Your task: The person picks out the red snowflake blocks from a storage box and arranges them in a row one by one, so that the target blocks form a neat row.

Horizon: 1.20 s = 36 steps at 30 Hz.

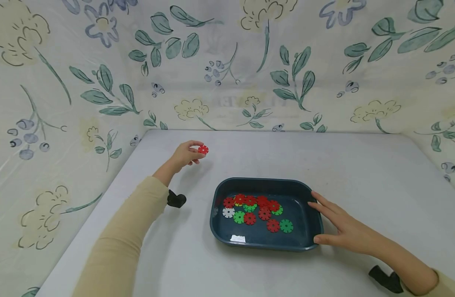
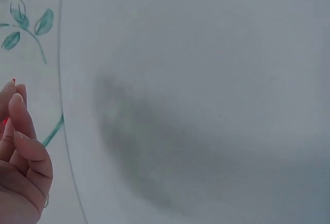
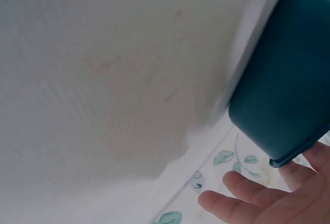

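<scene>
Out over the far left of the table, my left hand (image 1: 184, 155) pinches a red notched plastic disc (image 1: 203, 149) between thumb and fingertips. The left wrist view catches just red slivers of it past the fingers (image 2: 21, 118). A dark blue rectangular tray (image 1: 305, 210) stands at mid-table. Red, green, white and a little yellow notched discs (image 1: 264, 213) lie in it, some overlapping, mostly left of its middle. At the tray's right end rests my right hand (image 1: 347, 233), fingers spread and fairly straight, fingertips and thumb at the rim. The right wrist view shows the tray's outer wall (image 3: 289, 74).
A white cloth covers the table (image 1: 361, 165). Floral sheeting (image 1: 227, 103) hangs along the back and both sides, close behind the left hand. Black straps (image 1: 176, 199) sit at both wrists, over beige sleeves.
</scene>
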Each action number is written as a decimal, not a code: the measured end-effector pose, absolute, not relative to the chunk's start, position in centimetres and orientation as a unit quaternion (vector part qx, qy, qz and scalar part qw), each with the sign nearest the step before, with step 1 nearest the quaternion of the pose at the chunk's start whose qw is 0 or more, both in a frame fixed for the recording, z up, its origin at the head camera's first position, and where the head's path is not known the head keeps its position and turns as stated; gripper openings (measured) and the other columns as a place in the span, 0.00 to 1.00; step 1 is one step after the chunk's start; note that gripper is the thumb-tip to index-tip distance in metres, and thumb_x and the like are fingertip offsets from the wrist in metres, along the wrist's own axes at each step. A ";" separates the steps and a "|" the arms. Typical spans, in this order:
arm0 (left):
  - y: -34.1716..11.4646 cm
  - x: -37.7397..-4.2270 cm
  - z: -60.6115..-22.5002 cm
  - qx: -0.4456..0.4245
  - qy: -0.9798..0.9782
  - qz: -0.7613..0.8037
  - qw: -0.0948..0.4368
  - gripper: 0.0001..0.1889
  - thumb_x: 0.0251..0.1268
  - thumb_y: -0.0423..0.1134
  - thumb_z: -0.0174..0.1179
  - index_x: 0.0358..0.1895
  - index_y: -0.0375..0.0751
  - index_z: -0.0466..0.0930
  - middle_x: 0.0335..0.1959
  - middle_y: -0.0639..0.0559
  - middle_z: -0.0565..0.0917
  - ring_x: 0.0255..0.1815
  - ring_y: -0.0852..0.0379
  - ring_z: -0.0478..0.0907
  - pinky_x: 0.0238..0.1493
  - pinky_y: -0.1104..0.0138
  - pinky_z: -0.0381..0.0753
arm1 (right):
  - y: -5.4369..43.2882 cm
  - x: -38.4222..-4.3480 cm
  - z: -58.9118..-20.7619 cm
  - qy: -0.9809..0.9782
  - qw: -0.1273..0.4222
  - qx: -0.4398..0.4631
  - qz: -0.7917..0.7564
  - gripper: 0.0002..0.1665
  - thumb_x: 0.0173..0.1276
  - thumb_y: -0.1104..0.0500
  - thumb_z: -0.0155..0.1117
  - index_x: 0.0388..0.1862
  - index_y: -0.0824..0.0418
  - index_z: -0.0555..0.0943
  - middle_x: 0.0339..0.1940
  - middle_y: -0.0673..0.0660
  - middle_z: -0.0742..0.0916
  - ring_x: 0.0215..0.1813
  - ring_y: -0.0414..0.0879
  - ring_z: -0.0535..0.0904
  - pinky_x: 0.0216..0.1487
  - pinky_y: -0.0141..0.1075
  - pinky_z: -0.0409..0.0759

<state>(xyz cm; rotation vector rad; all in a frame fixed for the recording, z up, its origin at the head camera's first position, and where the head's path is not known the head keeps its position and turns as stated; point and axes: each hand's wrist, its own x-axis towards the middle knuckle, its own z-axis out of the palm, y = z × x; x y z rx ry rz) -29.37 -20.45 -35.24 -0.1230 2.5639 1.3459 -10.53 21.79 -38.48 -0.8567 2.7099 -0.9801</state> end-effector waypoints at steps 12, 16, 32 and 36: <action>-21.4 -29.6 -38.6 -0.058 0.896 0.419 0.133 0.24 0.61 0.36 0.59 0.60 0.43 0.67 0.43 0.43 0.73 0.35 0.53 0.70 0.32 0.71 0.69 | 21.7 -10.5 -38.5 0.902 0.070 -0.277 -0.325 0.45 0.55 0.49 0.68 0.68 0.60 0.60 0.74 0.58 0.52 0.66 0.67 0.53 0.48 0.69 0.62; -21.7 -29.4 -39.6 -0.040 0.911 0.388 0.132 0.23 0.60 0.35 0.59 0.59 0.42 0.68 0.42 0.42 0.73 0.38 0.52 0.69 0.37 0.70 0.71 | 21.8 -10.5 -38.6 0.901 0.072 -0.277 -0.326 0.44 0.55 0.50 0.67 0.68 0.60 0.60 0.74 0.58 0.52 0.66 0.67 0.53 0.48 0.69 0.62; -21.9 -29.2 -40.2 -0.017 0.933 0.328 0.146 0.20 0.63 0.37 0.56 0.59 0.40 0.70 0.48 0.38 0.71 0.43 0.48 0.68 0.40 0.66 0.72 | 21.9 -10.7 -38.8 0.903 0.059 -0.281 -0.320 0.44 0.54 0.50 0.68 0.67 0.60 0.61 0.73 0.60 0.54 0.66 0.66 0.54 0.48 0.69 0.63; -21.9 -29.4 -40.2 -0.021 0.934 0.324 0.147 0.20 0.63 0.38 0.56 0.59 0.41 0.71 0.49 0.39 0.71 0.43 0.48 0.68 0.41 0.65 0.72 | 21.9 -10.7 -38.8 0.903 0.059 -0.280 -0.321 0.44 0.55 0.50 0.68 0.67 0.60 0.61 0.73 0.60 0.53 0.66 0.66 0.54 0.48 0.69 0.63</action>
